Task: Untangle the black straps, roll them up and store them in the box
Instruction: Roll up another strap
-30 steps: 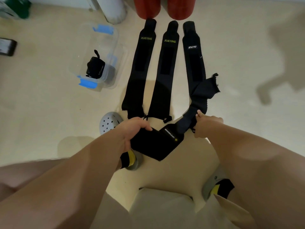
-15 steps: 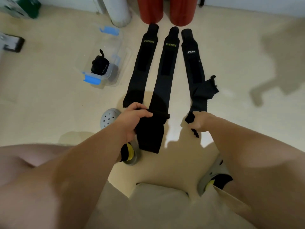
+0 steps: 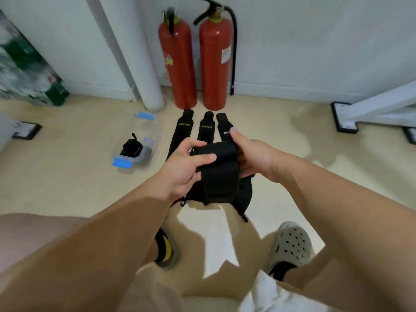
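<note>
Lifted off the floor since a second ago, one black strap (image 3: 219,176) now hangs between both hands, its top end folded over like the start of a roll. Fingers (image 3: 210,156) of the left hand (image 3: 184,170) pinch the fold's left edge. The right hand (image 3: 253,158) curls round the other edge. All this is right of the box (image 3: 147,162), which already holds one rolled strap (image 3: 131,148). Three laid-out straps (image 3: 183,131) show past the hands, so rolling has likely just begun.
</note>
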